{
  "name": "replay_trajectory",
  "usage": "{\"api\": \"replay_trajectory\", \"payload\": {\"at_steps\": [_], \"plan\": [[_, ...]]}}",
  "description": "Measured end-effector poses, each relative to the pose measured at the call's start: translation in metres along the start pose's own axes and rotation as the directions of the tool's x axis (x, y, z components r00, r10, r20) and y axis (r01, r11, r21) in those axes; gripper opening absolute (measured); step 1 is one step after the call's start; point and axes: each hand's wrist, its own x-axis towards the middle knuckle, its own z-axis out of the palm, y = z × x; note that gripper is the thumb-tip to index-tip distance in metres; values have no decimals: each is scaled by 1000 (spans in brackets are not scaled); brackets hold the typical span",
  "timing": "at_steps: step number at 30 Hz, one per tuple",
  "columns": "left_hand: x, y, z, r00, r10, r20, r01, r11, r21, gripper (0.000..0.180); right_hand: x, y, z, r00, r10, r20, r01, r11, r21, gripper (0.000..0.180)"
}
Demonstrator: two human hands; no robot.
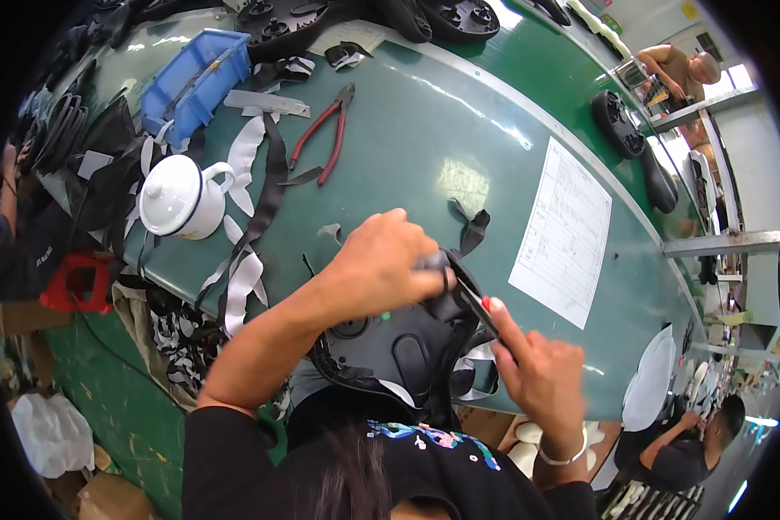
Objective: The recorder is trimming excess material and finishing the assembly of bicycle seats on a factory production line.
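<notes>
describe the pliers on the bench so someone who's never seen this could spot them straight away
Start from the long green table and go to its far left end, where a blue plastic bin sits. Just right of the bin, beyond the white lidded enamel mug, lie the pliers. They are the only red-handled tool there, handles splayed open, among black and white straps.

Bright overhead light, glare on green table, fisheye-bent edges.
</notes>
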Motion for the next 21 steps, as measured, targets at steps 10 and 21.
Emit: {"api": "replay_trajectory", "payload": {"at_steps": [10, 21], "plan": [[-45, -85, -48, 664, -403, -630, -545, 315, -777, 19, -63, -39, 29, 972, 235, 27, -214, 822, 528, 55], [2, -68, -39, 872, -453, -184, 178, 645, -743, 13, -21, 33, 57, 601, 775, -193, -66, 289, 955, 28]]}}
